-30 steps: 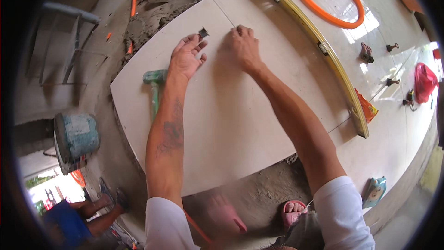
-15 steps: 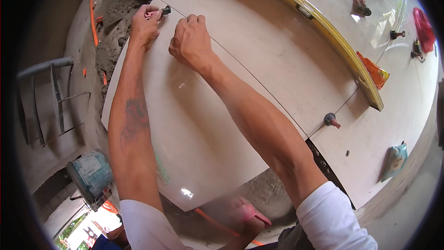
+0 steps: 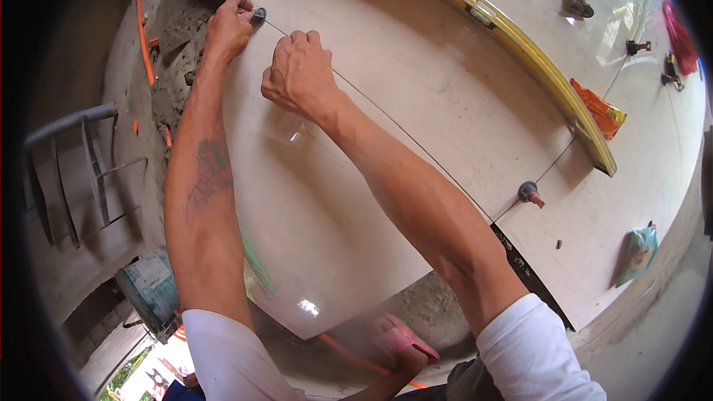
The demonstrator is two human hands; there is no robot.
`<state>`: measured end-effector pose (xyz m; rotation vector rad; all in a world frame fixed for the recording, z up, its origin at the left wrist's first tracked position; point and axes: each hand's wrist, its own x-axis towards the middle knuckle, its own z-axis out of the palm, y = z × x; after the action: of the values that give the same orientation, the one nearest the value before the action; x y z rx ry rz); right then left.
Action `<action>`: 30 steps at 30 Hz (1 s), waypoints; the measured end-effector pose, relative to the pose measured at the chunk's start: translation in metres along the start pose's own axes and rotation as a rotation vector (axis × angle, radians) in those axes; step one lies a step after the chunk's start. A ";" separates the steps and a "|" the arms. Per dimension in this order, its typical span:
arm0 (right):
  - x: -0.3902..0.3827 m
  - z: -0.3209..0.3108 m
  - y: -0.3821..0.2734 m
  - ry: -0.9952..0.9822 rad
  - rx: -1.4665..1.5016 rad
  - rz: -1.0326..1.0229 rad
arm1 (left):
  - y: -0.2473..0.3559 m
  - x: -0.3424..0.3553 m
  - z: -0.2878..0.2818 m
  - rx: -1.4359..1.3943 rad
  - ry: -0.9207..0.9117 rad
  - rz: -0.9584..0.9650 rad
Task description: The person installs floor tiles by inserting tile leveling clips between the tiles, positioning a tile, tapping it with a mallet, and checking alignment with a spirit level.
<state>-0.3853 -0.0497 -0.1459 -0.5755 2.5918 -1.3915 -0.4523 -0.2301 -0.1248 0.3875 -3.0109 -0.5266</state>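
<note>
Dark clip (image 3: 258, 17) in left hand (image 3: 229, 28)

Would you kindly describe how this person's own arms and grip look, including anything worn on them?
The left sleeve and right sleeve are short and white. The left forearm carries a dark tattoo; none shows on the right forearm. The left grip and right grip are bare hands, with no gloves or watch visible.

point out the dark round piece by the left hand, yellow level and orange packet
Dark round piece (image 3: 258, 16): head view, its dark end.
Yellow level (image 3: 520, 43): head view, middle of its long body.
Orange packet (image 3: 600, 111): head view, middle of its face.
</note>
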 end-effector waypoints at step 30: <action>0.000 -0.010 0.004 -0.108 -0.031 0.018 | -0.004 0.021 -0.014 -0.209 -0.227 -0.247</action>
<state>-0.3891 -0.0401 -0.1439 -0.6120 2.5319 -1.2797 -0.4703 -0.2433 -0.1122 0.7356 -3.0916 -0.9550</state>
